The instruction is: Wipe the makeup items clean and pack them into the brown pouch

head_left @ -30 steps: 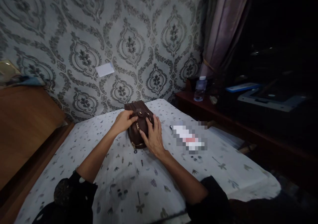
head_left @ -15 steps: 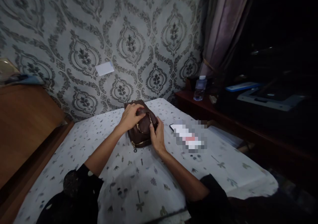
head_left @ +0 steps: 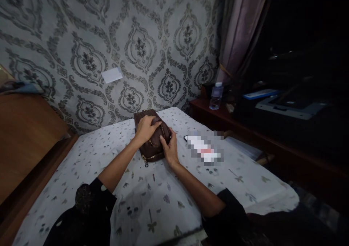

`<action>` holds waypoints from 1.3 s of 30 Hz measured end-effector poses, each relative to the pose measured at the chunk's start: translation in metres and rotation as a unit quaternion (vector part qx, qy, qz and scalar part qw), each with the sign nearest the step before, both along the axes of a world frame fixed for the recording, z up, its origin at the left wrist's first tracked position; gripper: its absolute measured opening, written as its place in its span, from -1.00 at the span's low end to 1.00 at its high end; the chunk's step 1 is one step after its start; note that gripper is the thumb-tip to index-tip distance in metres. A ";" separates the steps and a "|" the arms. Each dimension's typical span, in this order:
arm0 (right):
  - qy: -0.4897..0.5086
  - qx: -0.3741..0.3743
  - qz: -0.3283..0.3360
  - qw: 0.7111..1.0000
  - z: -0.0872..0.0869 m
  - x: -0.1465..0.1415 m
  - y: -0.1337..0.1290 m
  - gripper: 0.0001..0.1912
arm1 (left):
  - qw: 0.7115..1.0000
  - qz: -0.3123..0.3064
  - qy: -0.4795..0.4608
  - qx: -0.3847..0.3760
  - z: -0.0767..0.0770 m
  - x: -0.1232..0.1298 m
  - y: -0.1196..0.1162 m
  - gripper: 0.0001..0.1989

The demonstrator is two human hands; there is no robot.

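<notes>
A dark brown leather bag (head_left: 151, 150) with gold-coloured zips lies on the patterned white sheet (head_left: 152, 191), near the wall. My left hand (head_left: 146, 129) rests over its top, fingers bent and drawn together by the curved zip of the front pocket. Whether a zip pull sits between those fingertips is too small to make out. On the bag's right side, my right hand (head_left: 171, 149) grips the edge, thumb on the front and fingers behind. A zip pull with a ring hangs at the lower left corner.
A phone (head_left: 203, 149) with a blurred-out screen lies right of the bag. Farther right, a water bottle (head_left: 216, 96) stands on a dark red wooden ledge (head_left: 197, 104). A wooden panel (head_left: 29, 140) borders the left side. Patterned wallpaper with a white card (head_left: 111, 75) rises behind.
My left hand has shifted slightly right across the bag's front pocket. My right hand keeps its hold on the side. The whole view has moved a little.
</notes>
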State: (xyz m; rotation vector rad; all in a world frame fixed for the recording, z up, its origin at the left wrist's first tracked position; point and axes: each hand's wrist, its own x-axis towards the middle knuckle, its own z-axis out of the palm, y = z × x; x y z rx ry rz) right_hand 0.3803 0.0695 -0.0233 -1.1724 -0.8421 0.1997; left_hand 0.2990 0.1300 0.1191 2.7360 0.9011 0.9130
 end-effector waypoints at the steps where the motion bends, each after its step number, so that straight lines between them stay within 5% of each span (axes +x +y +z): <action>1: -0.001 -0.001 -0.004 1.000 0.000 0.000 0.000 -0.36 | 1.000 0.000 -0.002 -0.002 0.000 0.000 0.001 -0.83; 12: -0.014 -0.026 -0.016 0.999 -0.006 0.002 0.008 -0.27 | 0.999 -0.031 -0.010 -0.024 -0.004 -0.004 -0.002 -0.85; 19: -0.020 -0.042 -0.003 0.999 -0.005 0.003 0.006 -0.20 | 0.993 -0.108 0.032 -0.022 -0.004 -0.011 -0.005 -0.77; 22: 0.000 -0.065 0.026 0.998 -0.005 0.003 0.002 -0.13 | 0.995 -0.096 0.005 -0.018 -0.001 -0.017 0.000 -0.94; 34: -0.020 -0.055 0.213 0.975 -0.014 0.030 -0.001 0.16 | 0.995 -0.027 -0.024 -0.088 0.005 -0.052 0.001 -0.72; 39: -0.036 -0.043 0.159 0.986 -0.013 0.028 -0.002 0.06 | 0.998 0.008 -0.022 -0.055 0.003 -0.051 -0.003 -0.75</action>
